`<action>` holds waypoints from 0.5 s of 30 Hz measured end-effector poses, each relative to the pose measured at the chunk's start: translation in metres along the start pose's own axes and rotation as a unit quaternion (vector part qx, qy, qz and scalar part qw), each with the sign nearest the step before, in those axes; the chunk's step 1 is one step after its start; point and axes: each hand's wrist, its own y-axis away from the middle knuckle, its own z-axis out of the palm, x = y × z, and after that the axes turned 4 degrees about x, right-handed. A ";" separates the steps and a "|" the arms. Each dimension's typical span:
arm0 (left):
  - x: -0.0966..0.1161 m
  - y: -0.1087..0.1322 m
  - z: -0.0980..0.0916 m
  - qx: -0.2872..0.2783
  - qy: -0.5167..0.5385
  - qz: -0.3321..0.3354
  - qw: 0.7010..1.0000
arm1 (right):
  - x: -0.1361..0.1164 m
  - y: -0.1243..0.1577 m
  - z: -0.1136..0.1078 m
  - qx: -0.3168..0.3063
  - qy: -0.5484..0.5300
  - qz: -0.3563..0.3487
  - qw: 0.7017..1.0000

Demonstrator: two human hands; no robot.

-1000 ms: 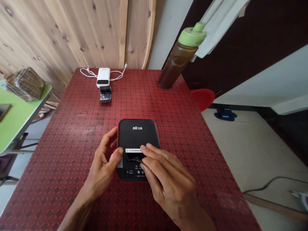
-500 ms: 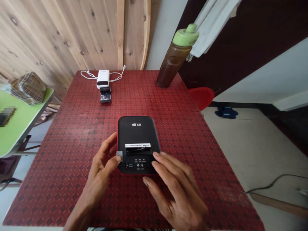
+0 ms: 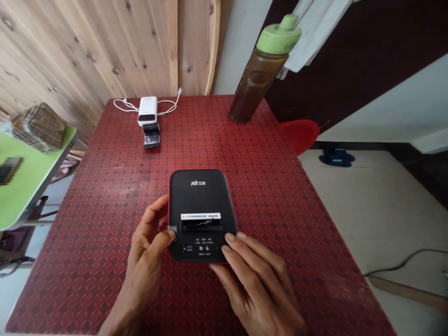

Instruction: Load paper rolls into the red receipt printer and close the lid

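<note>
A black printer (image 3: 199, 198) with red lower edges is in front of me, with a white label strip, a slot and small buttons on its top. My left hand (image 3: 149, 247) grips its left side, the thumb pressed on the grey tab (image 3: 171, 230) at the edge and the fingers curled along the side, partly hidden. At the front right corner, my right hand (image 3: 259, 280) has its fingertips on the top, with the thumb tucked at or under the front edge. Whether the printer is lifted off the table is hard to tell.
On the red patterned table (image 3: 115, 224) lie a white power bank (image 3: 147, 110) with a white cable and a small black crinkled piece (image 3: 151, 136). A green-lidded bottle (image 3: 257, 79) stands at the back right. A green table (image 3: 38, 175) with a checked bag (image 3: 44, 126) is on the left.
My right thumb has moved in to the printer's front edge, and the right fingers have settled on its corner. The printer looks slightly larger and nearer. My left hand keeps its hold.
</note>
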 end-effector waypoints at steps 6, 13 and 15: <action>-0.002 -0.002 0.000 -0.018 -0.006 0.016 1.000 | 0.001 0.000 0.000 0.004 0.005 -0.006 1.000; -0.007 -0.002 -0.005 -0.024 -0.032 0.048 0.998 | 0.000 0.000 -0.003 0.000 -0.003 -0.013 1.000; -0.009 -0.002 -0.007 -0.031 -0.043 0.056 0.997 | 0.003 -0.006 -0.007 -0.019 -0.039 -0.002 0.999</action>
